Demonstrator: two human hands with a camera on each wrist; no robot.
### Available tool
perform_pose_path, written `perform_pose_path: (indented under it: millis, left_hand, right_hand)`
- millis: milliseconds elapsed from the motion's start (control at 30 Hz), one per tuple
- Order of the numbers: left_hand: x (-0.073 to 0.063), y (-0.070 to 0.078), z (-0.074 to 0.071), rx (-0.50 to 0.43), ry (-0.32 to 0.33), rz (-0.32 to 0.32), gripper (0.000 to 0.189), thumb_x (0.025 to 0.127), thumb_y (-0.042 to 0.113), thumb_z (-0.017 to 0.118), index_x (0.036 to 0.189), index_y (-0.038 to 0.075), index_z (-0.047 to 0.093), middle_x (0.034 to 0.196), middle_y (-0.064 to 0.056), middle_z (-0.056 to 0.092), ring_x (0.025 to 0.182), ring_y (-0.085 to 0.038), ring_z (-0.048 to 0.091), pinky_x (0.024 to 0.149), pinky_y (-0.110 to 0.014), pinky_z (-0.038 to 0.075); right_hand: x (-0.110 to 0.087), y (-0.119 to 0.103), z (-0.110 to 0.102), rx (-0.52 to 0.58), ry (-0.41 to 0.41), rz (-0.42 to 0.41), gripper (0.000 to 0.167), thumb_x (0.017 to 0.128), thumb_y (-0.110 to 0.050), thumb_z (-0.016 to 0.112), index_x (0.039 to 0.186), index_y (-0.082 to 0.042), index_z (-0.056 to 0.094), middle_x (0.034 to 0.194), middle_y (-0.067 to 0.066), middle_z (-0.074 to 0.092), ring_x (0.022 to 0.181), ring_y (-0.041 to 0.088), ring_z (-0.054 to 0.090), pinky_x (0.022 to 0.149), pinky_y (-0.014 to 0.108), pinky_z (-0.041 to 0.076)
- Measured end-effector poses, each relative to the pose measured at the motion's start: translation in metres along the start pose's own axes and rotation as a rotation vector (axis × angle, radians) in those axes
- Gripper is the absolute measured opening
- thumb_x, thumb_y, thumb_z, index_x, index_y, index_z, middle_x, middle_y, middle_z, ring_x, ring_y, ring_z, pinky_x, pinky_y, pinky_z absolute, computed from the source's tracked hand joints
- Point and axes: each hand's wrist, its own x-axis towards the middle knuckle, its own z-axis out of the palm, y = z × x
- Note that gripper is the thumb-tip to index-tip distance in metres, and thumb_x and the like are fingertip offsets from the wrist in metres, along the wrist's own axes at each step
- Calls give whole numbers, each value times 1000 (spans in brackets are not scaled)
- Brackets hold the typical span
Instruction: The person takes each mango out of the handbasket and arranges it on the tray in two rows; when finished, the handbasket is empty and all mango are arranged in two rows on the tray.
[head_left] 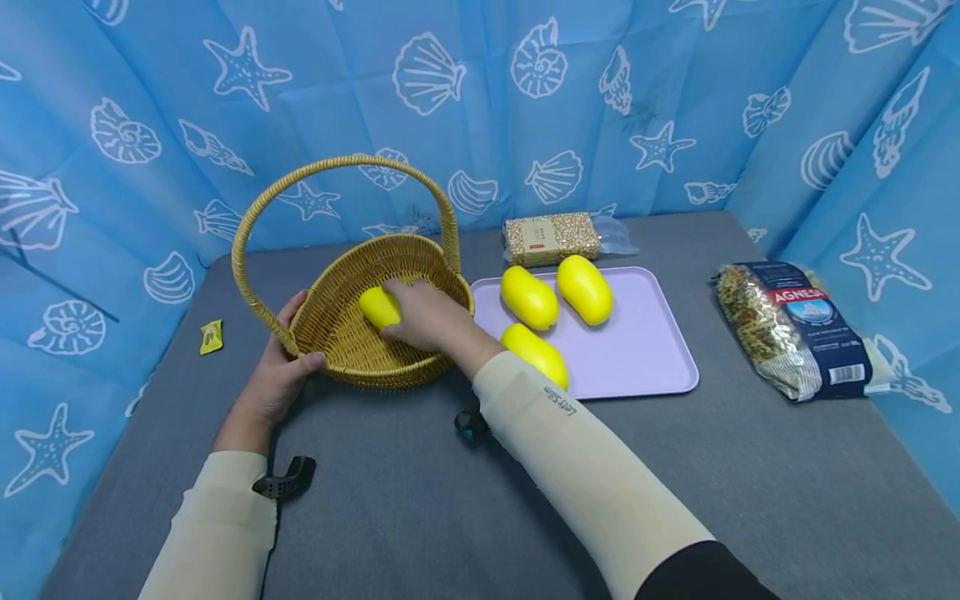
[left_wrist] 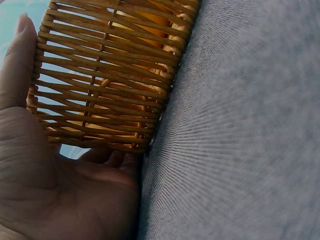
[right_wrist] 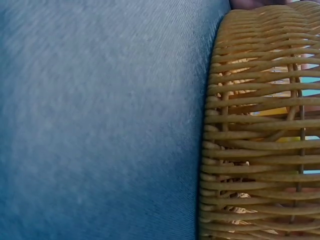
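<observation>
A yellow mango (head_left: 379, 307) is held by my right hand (head_left: 429, 317), which reaches over the rim into a wicker basket (head_left: 375, 379) with a tall arched handle. My left hand (head_left: 279, 375) grips the basket's left side, thumb at the front rim and other fingers behind it. In the left wrist view that hand (left_wrist: 65, 185) cups the end of the woven wall (left_wrist: 100, 75). The right wrist view has the basket's side (right_wrist: 260, 150) close up, hiding most of the right hand's grasp. Three more mangoes, (head_left: 529, 297) among them, lie on a lilac tray (head_left: 637, 354).
Behind the tray lies a vacuum-packed bag of beige grains or beans (head_left: 551, 237). A bag of pasta (head_left: 798, 329) is at the right, and a small yellow packet (head_left: 212, 337) at the left. A blue shell-print curtain (head_left: 480, 108) encloses the grey table (head_left: 390, 508).
</observation>
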Motion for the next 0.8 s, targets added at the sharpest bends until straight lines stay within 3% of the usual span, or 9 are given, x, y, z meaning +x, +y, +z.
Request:
perform_pose_path:
  millis: [233,500,700,800]
  left_hand:
    - [1,-1,-1,3,0,3,96,103,-1,73,176,23,15,176,-21,20,153,-38,33,113,-30,42]
    - [1,-1,0,4,-5,2,97,103,0,74,177,20,13,176,-21,20,153,-38,34,112,-30,43]
    - [1,-1,0,13,-9,0,95,105,-4,69,177,20,12,175,-21,20,153,-38,33,112,-30,44]
    - [1,-1,-1,24,-7,1,93,105,-10,63,176,22,14,175,-21,20,153,-39,32,112,-30,43]
  right_hand:
    - [-1,-1,-1,-14,19,-11,76,106,-45,73,169,-20,41,153,13,57,126,25,59,97,42,50]
    - [-3,0,-1,-23,54,-42,75,106,-46,72,170,-24,39,158,10,54,130,24,57,101,41,49]
    - [-6,1,-3,18,145,-98,76,106,-45,73,171,-27,37,149,10,55,109,19,60,89,38,51]
    - [-10,0,-3,48,202,-147,76,106,-44,74,171,-28,38,147,9,54,107,18,58,88,36,51]
